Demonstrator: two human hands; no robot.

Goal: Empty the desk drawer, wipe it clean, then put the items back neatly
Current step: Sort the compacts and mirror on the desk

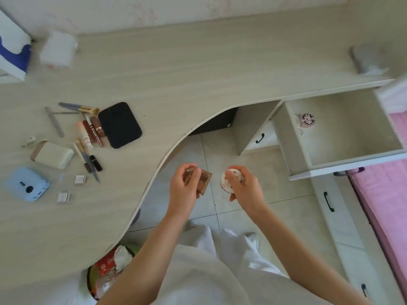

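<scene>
The open drawer point(352, 164) juts out at the right, holding only a small round patterned item point(307, 120) near its back left corner. My left hand point(185, 190) grips a small brown square case point(203, 180) above the floor. My right hand point(242, 186) holds a round white compact with red marks point(230, 180) beside it. Both hands hover between the desk's curved edge and the drawer. On the desk point(198, 84) at the left lie a black case point(120, 125), several lipsticks and brushes point(90, 133), a white pouch point(54, 155) and a blue device point(26, 183).
A tissue pack point(58, 50) and a blue-and-white box point(13, 51) stand at the back left. A grey cloth point(367, 60) lies at the desk's far right. A bin point(110, 269) sits under the desk edge. Shut drawers point(328, 201) and a pink bed point(387, 194) are at the right.
</scene>
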